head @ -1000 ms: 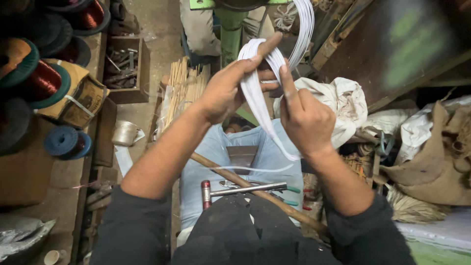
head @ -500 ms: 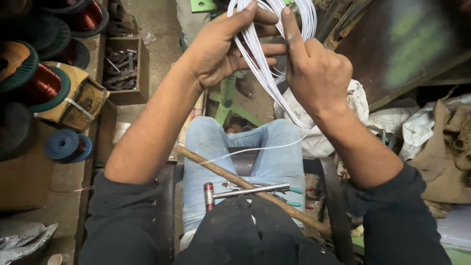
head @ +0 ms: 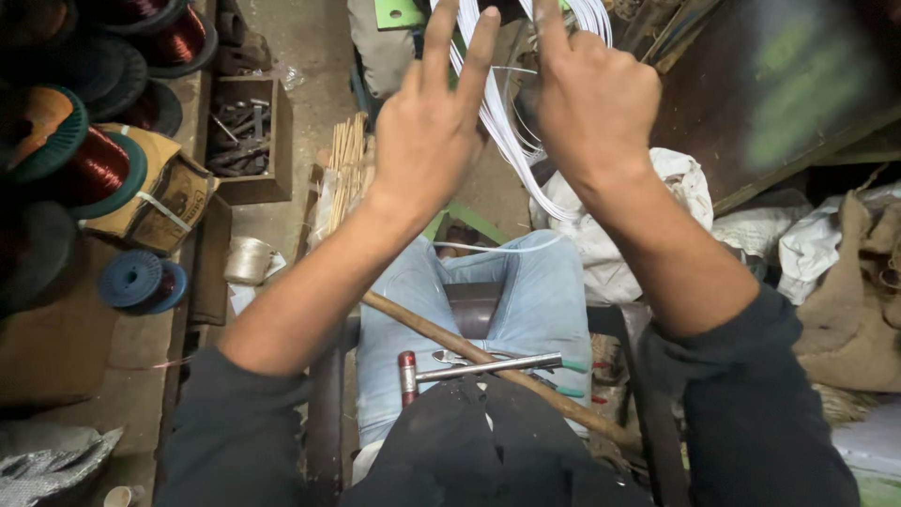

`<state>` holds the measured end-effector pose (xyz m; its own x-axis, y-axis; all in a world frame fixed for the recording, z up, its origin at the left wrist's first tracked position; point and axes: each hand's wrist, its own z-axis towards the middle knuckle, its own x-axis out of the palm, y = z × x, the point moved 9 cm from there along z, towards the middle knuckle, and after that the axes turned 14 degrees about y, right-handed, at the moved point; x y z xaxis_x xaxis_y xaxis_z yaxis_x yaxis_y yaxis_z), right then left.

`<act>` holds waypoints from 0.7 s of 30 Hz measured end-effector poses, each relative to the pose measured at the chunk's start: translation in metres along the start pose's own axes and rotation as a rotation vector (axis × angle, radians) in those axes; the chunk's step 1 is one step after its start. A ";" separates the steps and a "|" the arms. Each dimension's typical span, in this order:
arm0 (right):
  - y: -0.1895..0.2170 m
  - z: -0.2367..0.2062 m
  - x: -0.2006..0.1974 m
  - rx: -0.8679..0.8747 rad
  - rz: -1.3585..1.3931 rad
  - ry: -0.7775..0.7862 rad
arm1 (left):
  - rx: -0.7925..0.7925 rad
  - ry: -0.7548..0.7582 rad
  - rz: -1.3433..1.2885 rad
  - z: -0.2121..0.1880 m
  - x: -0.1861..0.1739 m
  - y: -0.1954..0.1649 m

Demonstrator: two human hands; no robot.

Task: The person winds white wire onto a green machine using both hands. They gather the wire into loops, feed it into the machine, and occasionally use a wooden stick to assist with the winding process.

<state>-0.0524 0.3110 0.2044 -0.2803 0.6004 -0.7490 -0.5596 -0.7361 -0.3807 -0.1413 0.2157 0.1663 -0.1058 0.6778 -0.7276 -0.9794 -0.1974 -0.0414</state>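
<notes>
A bundle of thin white wire loops (head: 511,141) hangs between my raised hands, near the top of the view. My left hand (head: 434,131) has its fingers stretched straight up and apart, resting against the strands, with one strand running between two fingers. My right hand (head: 593,99) is curled around the right side of the bundle, and its fingertips are cut off by the top edge. A single white strand (head: 497,248) trails down across my knees in blue jeans.
A metal hammer (head: 469,368) and a long wooden stick (head: 413,324) lie across my lap. Copper wire spools (head: 94,169) and a blue spool (head: 139,280) sit at left, beside a wooden box of tools (head: 246,141). White sacks (head: 657,216) and burlap (head: 854,310) lie at right.
Both hands have lifted the wire bundle higher and farther from me. My left hand's fingers went from gripping the loops to stretched straight.
</notes>
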 end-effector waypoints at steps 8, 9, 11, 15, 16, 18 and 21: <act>0.006 0.030 0.016 0.061 0.044 0.012 | -0.061 0.043 0.215 0.040 0.011 0.004; 0.006 0.031 0.018 0.062 0.063 0.012 | -0.061 0.066 0.223 0.041 0.014 0.007; 0.006 0.034 0.022 0.079 0.055 0.024 | -0.025 0.070 0.200 0.044 0.016 0.009; 0.005 0.038 0.025 0.097 0.112 0.020 | 0.022 0.052 0.210 0.049 0.016 0.012; 0.005 0.038 0.024 0.105 0.121 0.006 | 0.025 0.068 0.202 0.050 0.017 0.013; 0.007 0.038 0.021 0.120 0.138 -0.022 | 0.030 0.102 0.187 0.053 0.017 0.015; 0.007 0.038 0.018 0.150 0.171 -0.010 | 0.060 0.052 0.180 0.052 0.006 0.013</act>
<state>-0.0911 0.3287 0.2085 -0.3881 0.4745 -0.7901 -0.6126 -0.7733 -0.1636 -0.1639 0.2540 0.1965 -0.2726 0.5978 -0.7539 -0.9542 -0.2685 0.1321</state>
